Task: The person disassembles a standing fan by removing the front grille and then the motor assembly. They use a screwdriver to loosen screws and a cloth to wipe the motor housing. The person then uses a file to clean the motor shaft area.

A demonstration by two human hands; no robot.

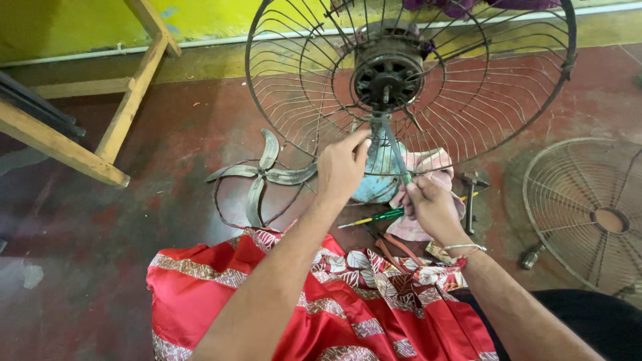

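A table fan stands on the floor with its rear wire guard [468,100] and bare motor [388,70] facing me, the blades off. My left hand [341,167] reaches up to the fan's neck just under the motor, fingertips touching it. My right hand [431,204] grips a green-handled screwdriver [400,157] whose shaft points up toward the motor. The fan's light blue base [378,170] sits behind both hands.
The metal fan blade [264,175] lies on the red floor at left. A second green screwdriver [371,218], a pink cloth [428,164], a hammer [470,194] and the front guard [588,210] lie at right. A wooden frame [120,113] stands far left. Red patterned fabric [321,301] covers my lap.
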